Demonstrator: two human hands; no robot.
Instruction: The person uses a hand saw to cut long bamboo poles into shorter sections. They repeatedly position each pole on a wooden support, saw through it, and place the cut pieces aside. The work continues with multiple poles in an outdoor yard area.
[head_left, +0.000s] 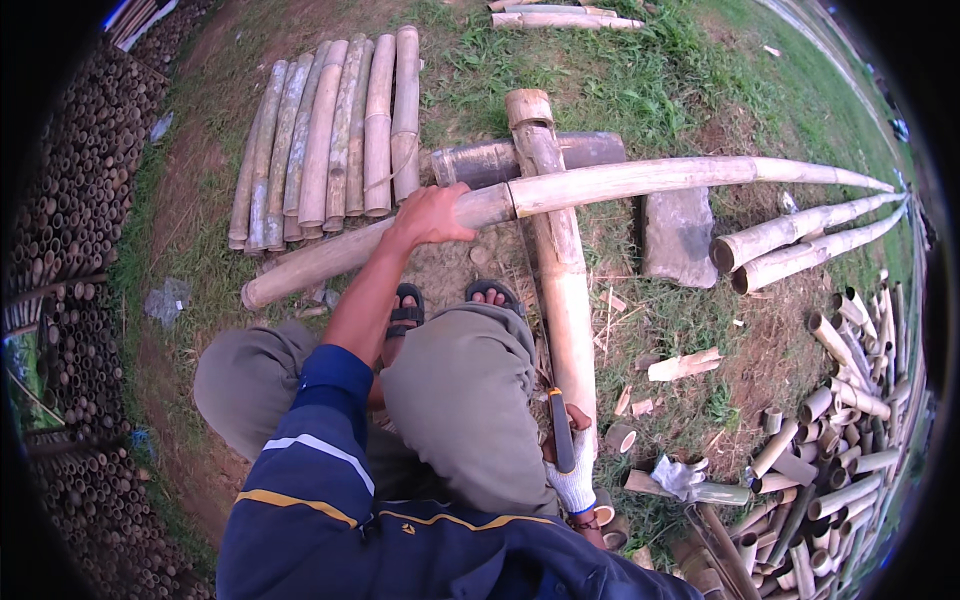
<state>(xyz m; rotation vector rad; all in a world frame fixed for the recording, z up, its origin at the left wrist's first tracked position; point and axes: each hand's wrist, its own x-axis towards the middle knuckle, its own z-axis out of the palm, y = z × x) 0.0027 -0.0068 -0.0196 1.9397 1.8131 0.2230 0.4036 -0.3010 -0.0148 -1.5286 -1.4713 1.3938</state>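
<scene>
My bare left hand [436, 214] is closed over a long pale bamboo pole [630, 184]. This pole lies crosswise over a thicker bamboo length [562, 300], which slants from beside my right knee up to a dark bamboo piece [475, 163] under its far part. A notch is cut near the thick bamboo's far end. In its white glove, my right hand [572, 478] grips a hand tool by its dark grey handle with orange edging [563, 432], beside the thick bamboo's near end. The tool's blade is hard to make out along the bamboo's left edge.
Several cut bamboo lengths [345, 130] lie side by side at the far left. A flat stone [680, 237] and two bamboo poles [780, 240] are to the right. Short offcuts [835, 440] are heaped at the lower right. Stacked bamboo [90, 200] lines the left edge.
</scene>
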